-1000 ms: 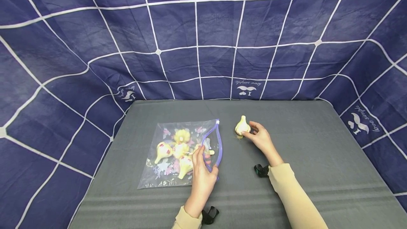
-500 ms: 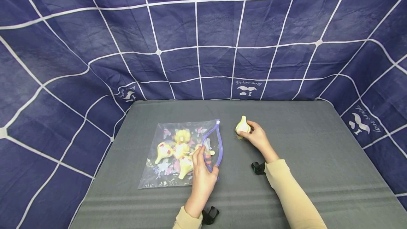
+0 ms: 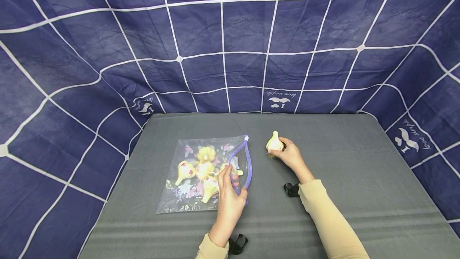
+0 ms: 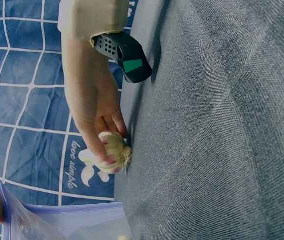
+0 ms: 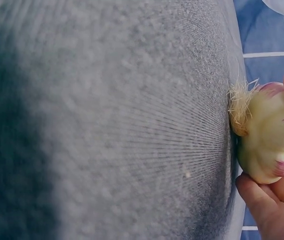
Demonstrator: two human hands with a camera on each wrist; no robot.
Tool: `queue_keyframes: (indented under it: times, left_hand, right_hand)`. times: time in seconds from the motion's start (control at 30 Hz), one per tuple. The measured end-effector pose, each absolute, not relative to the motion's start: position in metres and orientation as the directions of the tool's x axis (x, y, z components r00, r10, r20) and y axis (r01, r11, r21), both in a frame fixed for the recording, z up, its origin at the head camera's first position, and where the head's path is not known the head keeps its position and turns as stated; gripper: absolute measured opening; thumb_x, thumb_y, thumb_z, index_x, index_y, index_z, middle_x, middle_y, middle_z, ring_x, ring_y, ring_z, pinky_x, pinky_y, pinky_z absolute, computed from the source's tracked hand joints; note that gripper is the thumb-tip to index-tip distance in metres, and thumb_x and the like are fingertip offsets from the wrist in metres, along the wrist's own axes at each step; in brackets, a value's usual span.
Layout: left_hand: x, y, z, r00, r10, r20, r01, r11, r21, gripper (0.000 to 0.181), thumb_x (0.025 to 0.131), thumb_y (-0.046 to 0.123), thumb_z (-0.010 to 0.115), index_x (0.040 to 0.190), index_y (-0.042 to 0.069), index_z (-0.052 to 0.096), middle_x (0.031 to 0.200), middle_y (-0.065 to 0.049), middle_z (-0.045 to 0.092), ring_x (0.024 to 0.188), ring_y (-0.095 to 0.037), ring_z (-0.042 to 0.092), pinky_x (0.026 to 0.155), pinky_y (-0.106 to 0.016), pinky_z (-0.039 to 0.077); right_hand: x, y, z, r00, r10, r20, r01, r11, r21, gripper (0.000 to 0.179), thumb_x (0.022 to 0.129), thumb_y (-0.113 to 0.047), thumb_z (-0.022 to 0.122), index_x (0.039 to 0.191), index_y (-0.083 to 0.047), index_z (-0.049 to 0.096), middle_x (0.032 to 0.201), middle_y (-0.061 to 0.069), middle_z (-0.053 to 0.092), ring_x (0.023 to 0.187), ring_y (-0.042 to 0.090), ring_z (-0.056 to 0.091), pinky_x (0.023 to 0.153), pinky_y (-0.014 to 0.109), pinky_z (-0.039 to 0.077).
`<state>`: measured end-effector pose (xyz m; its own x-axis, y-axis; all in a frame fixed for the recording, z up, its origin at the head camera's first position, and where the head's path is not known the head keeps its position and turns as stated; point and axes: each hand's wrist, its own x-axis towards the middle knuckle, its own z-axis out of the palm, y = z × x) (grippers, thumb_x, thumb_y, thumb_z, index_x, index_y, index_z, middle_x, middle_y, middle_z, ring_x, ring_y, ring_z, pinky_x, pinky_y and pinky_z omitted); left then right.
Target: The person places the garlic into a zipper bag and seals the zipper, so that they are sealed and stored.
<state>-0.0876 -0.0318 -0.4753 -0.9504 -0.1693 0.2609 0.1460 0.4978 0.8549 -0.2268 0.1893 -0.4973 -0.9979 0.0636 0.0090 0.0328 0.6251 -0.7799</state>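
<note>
Between the thumb and fingers of my right hand (image 3: 292, 158) is a garlic bulb (image 3: 274, 142), its stem upward in the head view. The right wrist view shows this pale garlic bulb (image 5: 268, 137) up close, with purple streaks and dry roots; it is at the cloth or very near it. My left hand (image 3: 230, 205) holds the open mouth of a clear zip bag (image 3: 167, 201), thumb on one purple-edged side, fingers on the other. Several garlic bulbs (image 3: 204, 170) lie inside the bag; the left hand partly hides one.
A grey cloth (image 3: 345, 163) covers the table. Blue fabric (image 3: 244, 71) with white lines rises behind it and at both sides. Each wrist wears a black strap with a mount (image 3: 238, 244). The bag's white slider (image 3: 246, 138) sits at its far corner.
My right hand has shifted slightly left, and its thumb and fingers have closed round the garlic bulb, which has hardly moved. The left hand and the bag have stayed in place.
</note>
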Motion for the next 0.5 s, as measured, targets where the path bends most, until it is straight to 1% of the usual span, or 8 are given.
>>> queue_keyframes:
  times: [0.27,0.5]
  left_hand:
    - [-0.0868,-0.0316,-0.4762,-0.944,-0.172,0.282,0.162,0.504,0.848,0.075,0.07,-0.009,0.07,0.14,-0.004,0.043,0.138,-0.021,0.043,0.093,-0.026,0.063,0.084,-0.04,0.055]
    - [-0.0865,-0.0318,-0.4765,-0.943,-0.175,0.282,0.162,0.499,0.851,0.075,0.069,-0.009,0.07,0.139,-0.004,0.043,0.138,-0.02,0.043,0.092,-0.025,0.063,0.083,-0.039,0.056]
  right_hand:
    - [-0.2235,0.1871,-0.496,-0.998,0.056,0.004,0.032,0.632,-0.774,0.072,0.081,-0.024,0.077,0.138,0.008,0.048,0.131,0.03,0.056,0.113,0.039,0.056,0.095,0.051,0.047]
    - [-0.218,0.187,-0.4957,-0.996,0.089,-0.01,0.061,0.598,-0.799,0.072,0.082,-0.024,0.077,0.139,0.008,0.048,0.127,0.028,0.058,0.11,0.036,0.058,0.093,0.048,0.049]
